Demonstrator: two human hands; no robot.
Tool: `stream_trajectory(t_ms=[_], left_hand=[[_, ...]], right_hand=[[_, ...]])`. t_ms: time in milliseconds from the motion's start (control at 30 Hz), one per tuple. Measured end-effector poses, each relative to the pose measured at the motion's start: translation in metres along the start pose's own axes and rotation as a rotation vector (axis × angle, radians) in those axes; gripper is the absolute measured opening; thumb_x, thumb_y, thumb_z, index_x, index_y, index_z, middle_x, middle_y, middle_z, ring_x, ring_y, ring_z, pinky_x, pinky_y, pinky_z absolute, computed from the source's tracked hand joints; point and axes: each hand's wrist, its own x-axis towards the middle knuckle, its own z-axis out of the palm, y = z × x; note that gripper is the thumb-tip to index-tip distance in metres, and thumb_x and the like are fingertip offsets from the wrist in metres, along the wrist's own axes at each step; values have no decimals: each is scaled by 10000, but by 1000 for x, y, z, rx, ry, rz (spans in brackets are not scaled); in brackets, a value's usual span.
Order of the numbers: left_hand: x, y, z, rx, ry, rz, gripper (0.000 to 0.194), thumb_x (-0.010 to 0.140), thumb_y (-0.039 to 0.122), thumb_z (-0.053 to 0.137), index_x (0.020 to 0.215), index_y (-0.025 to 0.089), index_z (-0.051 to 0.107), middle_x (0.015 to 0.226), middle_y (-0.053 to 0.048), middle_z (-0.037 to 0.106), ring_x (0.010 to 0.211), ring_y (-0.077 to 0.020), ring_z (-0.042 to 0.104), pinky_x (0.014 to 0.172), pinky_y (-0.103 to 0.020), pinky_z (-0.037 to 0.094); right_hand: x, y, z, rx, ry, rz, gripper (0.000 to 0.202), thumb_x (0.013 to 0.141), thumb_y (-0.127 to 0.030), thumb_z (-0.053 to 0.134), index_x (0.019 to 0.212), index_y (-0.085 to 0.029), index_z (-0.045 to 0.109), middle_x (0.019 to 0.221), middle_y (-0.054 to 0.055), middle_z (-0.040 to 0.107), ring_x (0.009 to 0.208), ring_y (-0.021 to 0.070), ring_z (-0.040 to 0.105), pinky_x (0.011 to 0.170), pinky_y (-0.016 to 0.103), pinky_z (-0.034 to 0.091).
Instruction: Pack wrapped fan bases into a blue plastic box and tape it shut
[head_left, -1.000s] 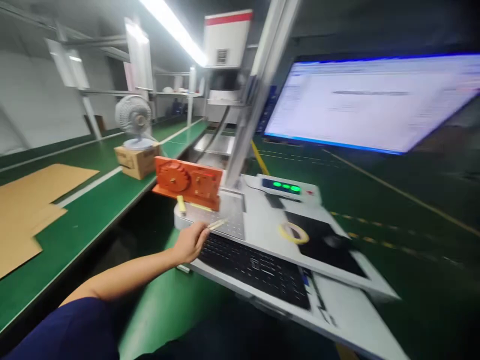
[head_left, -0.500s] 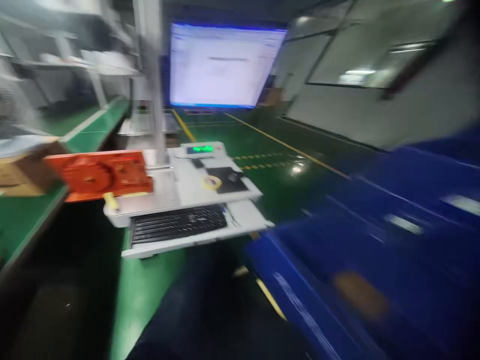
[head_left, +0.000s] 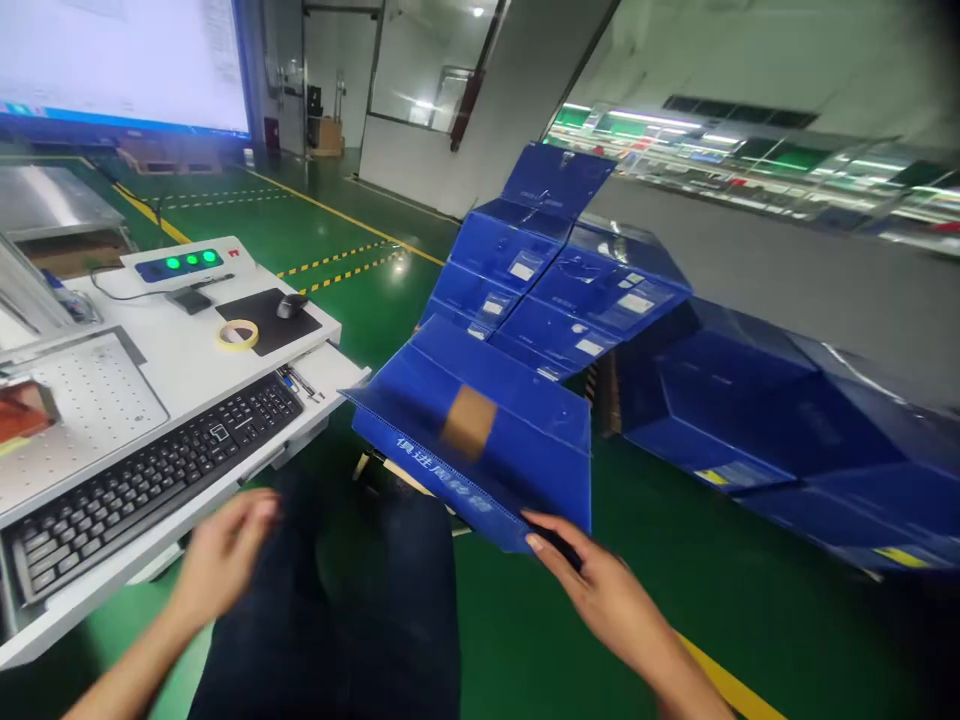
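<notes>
My right hand (head_left: 592, 575) is closed on the near right corner of a flap of a blue corrugated plastic box (head_left: 540, 430), thumb and fingers on either side of the edge. White characters run along that flap, and a brown patch (head_left: 470, 422) shows inside the box. My left hand (head_left: 229, 550) hovers just in front of the white keyboard tray, blurred, with loosely bent fingers and nothing visible in it. Beside it lies a black keyboard (head_left: 150, 480).
On the white workstation are a yellow tape roll (head_left: 238, 335), a mouse (head_left: 291, 305) and a panel with green lights (head_left: 180, 260). A large monitor (head_left: 120, 70) stands behind. Stacked blue boxes (head_left: 517, 240) and further blue boxes (head_left: 742, 400) line the right side.
The view has swung right, so the workstation sits further left and the blue boxes show clearly. Both my hands have come into view, the right one on the box flap.
</notes>
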Motion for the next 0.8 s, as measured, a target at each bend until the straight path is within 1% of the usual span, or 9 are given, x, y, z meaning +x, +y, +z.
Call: stream_trajectory(t_ms=[67, 133, 167, 200, 267, 333, 500, 700, 800], left_hand=[[9, 17, 62, -202, -229, 16, 720, 947, 858, 549, 1209, 218, 752, 1020, -75, 795, 858, -241, 753, 794, -395, 629], [22, 39, 128, -399, -427, 14, 808, 890, 908, 573, 1248, 200, 730, 997, -88, 786, 787, -221, 741, 664, -331, 571], [27, 49, 156, -470, -466, 2, 811, 867, 916, 598, 1196, 187, 730, 967, -86, 778, 743, -201, 725, 604, -297, 526], [32, 57, 180, -534, -463, -23, 791, 842, 926, 620, 1079, 179, 728, 890, -73, 762, 674, -176, 693, 551, -268, 475], [37, 64, 211, -657, -416, -78, 754, 795, 933, 670, 868, 183, 663, 714, -30, 698, 551, -133, 606, 498, -239, 408], [38, 60, 221, -756, -372, -117, 737, 766, 919, 722, 790, 191, 609, 619, -1, 646, 491, -110, 548, 484, -229, 394], [31, 47, 226, -894, -379, -158, 714, 747, 862, 811, 832, 177, 631, 591, 9, 646, 447, -92, 517, 455, -214, 376], [31, 63, 255, -1203, -358, -207, 663, 778, 809, 835, 830, 208, 562, 569, 44, 612, 409, -73, 460, 422, -201, 323], [39, 63, 257, -1160, -379, -169, 684, 772, 840, 813, 805, 205, 561, 582, 36, 606, 418, -75, 464, 428, -211, 322]], right_hand=[[-5, 5, 6, 12, 31, -48, 494, 978, -691, 600, 1274, -342, 786, 1279, 31, 806, 1057, 316, 790, 886, 406, 666], [-9, 8, 14, 34, 48, -66, 487, 983, -681, 605, 1283, -335, 772, 1347, 27, 782, 1180, 325, 766, 1040, 448, 634], [-11, 10, 17, 43, 54, -65, 488, 988, -679, 601, 1290, -331, 764, 1370, 26, 772, 1224, 323, 752, 1099, 463, 608], [-12, 11, 21, 49, 59, -63, 489, 994, -676, 592, 1299, -330, 756, 1389, 24, 763, 1261, 319, 738, 1138, 474, 586], [-13, 14, 25, 44, 69, -59, 484, 1011, -675, 566, 1312, -342, 746, 1408, 15, 753, 1308, 311, 717, 1162, 488, 571], [-13, 17, 27, 28, 68, -58, 476, 1021, -684, 548, 1310, -362, 747, 1395, 3, 759, 1304, 311, 721, 1147, 501, 585], [-8, 30, 25, 7, 37, -105, 486, 1012, -742, 554, 1280, -397, 766, 1374, -26, 768, 1273, 307, 743, 1130, 485, 612], [2, 36, 14, -19, 111, -171, 491, 999, -767, 568, 1234, -398, 792, 1269, -27, 809, 1141, 282, 799, 1057, 407, 652], [6, 34, 7, -27, 96, -181, 471, 996, -738, 594, 1227, -385, 804, 1233, -17, 820, 1093, 281, 812, 1030, 371, 657]])
